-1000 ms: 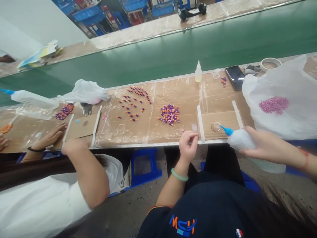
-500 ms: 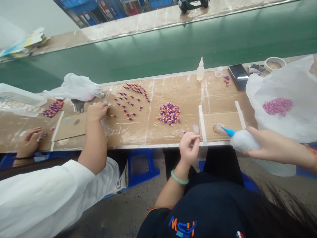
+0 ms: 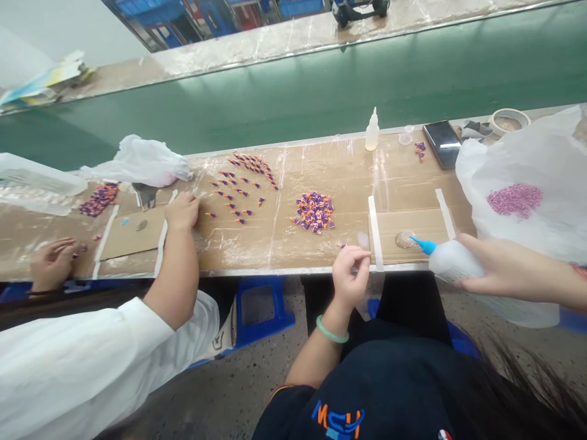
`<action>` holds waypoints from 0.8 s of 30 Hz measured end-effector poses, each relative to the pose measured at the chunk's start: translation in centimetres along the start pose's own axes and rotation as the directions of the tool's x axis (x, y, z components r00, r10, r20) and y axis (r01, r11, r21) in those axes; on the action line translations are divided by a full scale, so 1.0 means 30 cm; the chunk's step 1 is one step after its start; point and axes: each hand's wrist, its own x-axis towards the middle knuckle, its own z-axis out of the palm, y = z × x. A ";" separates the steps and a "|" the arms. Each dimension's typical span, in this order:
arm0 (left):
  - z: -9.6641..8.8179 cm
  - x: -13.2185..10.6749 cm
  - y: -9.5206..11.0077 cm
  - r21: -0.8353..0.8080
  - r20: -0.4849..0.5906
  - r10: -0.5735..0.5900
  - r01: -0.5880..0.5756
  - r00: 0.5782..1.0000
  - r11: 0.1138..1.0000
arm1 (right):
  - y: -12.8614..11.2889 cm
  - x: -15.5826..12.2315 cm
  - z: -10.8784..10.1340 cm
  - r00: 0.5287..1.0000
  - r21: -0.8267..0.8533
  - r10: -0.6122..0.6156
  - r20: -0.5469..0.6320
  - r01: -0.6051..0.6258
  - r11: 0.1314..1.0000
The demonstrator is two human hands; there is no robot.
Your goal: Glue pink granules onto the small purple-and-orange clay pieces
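Over the near right part of the table, right hand grips the squeeze bottle, fingers wrapped around it, bottle tipped on its side. Blue nozzle points left, tip at the rim of the small round dish; can't tell if touching. Dish sits on the cardboard pad, between two white tape strips. Left hand at the table edge, thumb and fingertips close together; can't tell if anything tiny is pinched. One loose piece just beyond it. Further out: purple-orange pile, spread-out pieces left of that. Dropper bottle upright at far edge, phone to its right. Pink bits on white plastic, far right. Co-worker's hand on the left, well apart.
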 end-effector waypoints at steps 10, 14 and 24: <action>0.000 0.001 0.002 -0.011 -0.004 0.000 0.000 1.000 1.000 | -0.016 -0.008 -0.046 0.997 -0.059 0.028 0.068 -0.024 0.998; 0.000 0.000 0.003 -0.015 -0.004 0.002 -0.002 1.000 1.000 | -0.018 -0.002 -0.051 0.997 -0.055 0.025 0.072 -0.021 0.998; 0.000 0.002 0.003 -0.021 -0.004 0.010 -0.010 1.000 1.000 | -0.012 0.006 -0.056 0.999 -0.038 -0.049 0.014 0.050 0.998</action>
